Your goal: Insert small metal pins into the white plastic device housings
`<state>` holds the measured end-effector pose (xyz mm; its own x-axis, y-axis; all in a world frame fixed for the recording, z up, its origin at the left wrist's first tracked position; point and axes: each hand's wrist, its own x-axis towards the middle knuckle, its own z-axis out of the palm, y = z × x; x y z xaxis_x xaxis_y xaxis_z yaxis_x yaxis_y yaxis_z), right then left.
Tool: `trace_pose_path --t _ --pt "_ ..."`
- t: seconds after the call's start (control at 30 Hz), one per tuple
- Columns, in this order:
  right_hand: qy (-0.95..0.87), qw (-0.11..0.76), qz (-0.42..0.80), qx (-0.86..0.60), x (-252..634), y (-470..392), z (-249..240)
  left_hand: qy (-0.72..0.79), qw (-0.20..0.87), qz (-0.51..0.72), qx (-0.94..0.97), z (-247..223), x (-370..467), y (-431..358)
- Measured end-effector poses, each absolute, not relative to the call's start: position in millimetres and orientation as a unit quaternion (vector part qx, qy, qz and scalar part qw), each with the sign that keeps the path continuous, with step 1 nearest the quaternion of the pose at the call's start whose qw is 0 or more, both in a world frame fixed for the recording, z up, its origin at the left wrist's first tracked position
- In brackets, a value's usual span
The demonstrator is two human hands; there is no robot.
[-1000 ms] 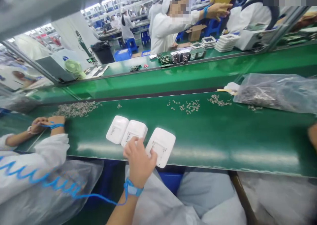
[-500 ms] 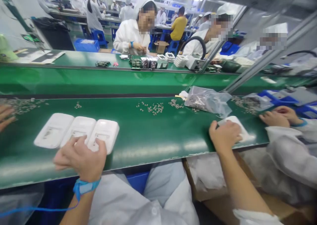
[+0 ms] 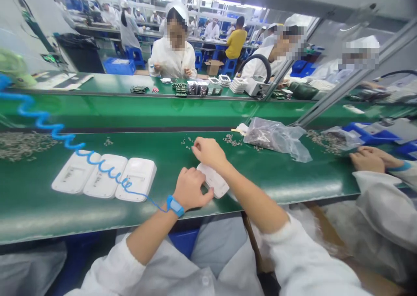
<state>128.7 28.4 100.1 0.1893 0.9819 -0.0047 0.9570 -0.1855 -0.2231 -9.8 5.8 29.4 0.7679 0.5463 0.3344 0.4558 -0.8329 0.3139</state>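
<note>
A white plastic housing (image 3: 213, 181) lies on the green belt (image 3: 276, 179) in front of me. My left hand (image 3: 191, 190), with a blue wrist strap, holds its near end. My right hand (image 3: 207, 152) rests at its far end, fingers pinched close to the scattered small metal parts (image 3: 187, 142); whether it holds one I cannot tell. To the left, three white housings (image 3: 104, 176) lie side by side, with the coiled blue strap cord (image 3: 65, 139) running over them.
A clear bag of small metal parts (image 3: 275, 136) lies to the right, another bag (image 3: 335, 137) beyond it near a co-worker's hands (image 3: 371, 159). A heap of parts (image 3: 19, 144) sits far left. Across a second belt (image 3: 163, 107), workers sit with trays and circuit boards.
My right hand brought a white housing from the right to the middle in front of me. My left hand left the three housings and took hold of this one.
</note>
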Motion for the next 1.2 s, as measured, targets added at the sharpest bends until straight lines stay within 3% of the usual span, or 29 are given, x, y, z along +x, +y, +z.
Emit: trace_pose_path --t 0.17,0.43,0.6,0.87,0.97,1.2 --pt "-0.634 0.023 0.129 -0.762 113.2 106.9 89.7 0.341 0.135 0.185 0.912 34.0 -4.0 6.4" --pt "-0.679 -0.005 0.194 -0.708 134.0 111.7 82.6 0.380 0.176 0.172 0.892 31.3 7.8 15.5" --pt "-0.727 0.039 0.207 -0.654 154.8 62.4 103.6 0.323 0.232 0.173 0.901 30.0 0.1 30.3" --pt "-0.834 0.193 0.086 -0.509 171.5 -28.5 91.4 0.261 0.394 0.220 0.853 26.8 -9.5 53.1" --pt "-0.821 0.216 0.078 -0.523 163.8 -42.7 74.3 0.255 0.429 0.248 0.830 26.4 -11.2 56.3" --pt "-0.751 0.251 0.083 -0.605 144.0 -47.4 55.8 0.269 0.400 0.230 0.845 25.8 -9.8 55.8"
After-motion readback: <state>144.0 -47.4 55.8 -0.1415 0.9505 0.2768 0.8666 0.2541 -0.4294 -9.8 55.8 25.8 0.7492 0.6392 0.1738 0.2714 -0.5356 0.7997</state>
